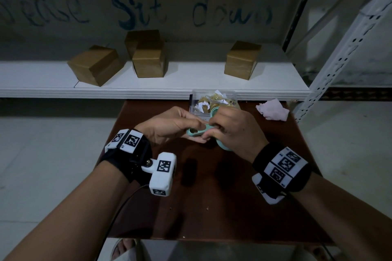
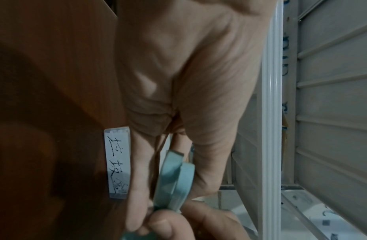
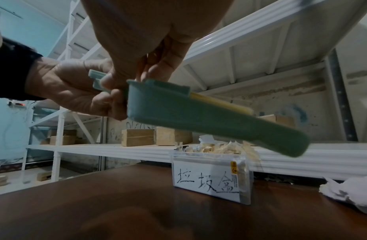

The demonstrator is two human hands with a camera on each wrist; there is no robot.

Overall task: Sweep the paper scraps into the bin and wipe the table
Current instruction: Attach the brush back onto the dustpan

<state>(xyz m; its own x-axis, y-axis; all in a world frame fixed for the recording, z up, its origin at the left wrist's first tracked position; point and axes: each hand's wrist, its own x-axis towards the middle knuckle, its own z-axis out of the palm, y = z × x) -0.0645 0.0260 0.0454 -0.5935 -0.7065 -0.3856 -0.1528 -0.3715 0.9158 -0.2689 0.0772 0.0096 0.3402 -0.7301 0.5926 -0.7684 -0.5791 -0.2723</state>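
Both hands (image 1: 203, 129) grip a mint-green dustpan (image 3: 209, 116), tilted.

Four cardboard boxes (image 1: 148, 60) on white shelf (image 1: 191, 82); wall lettering (image 1: 135, 11), seemingly blue.

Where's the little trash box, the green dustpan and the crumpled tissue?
trash box (image 3: 207, 181): right wrist view, on its handwritten front label.
green dustpan (image 3: 198, 116): right wrist view, on its side wall.
crumpled tissue (image 1: 273, 109): head view, on its middle.
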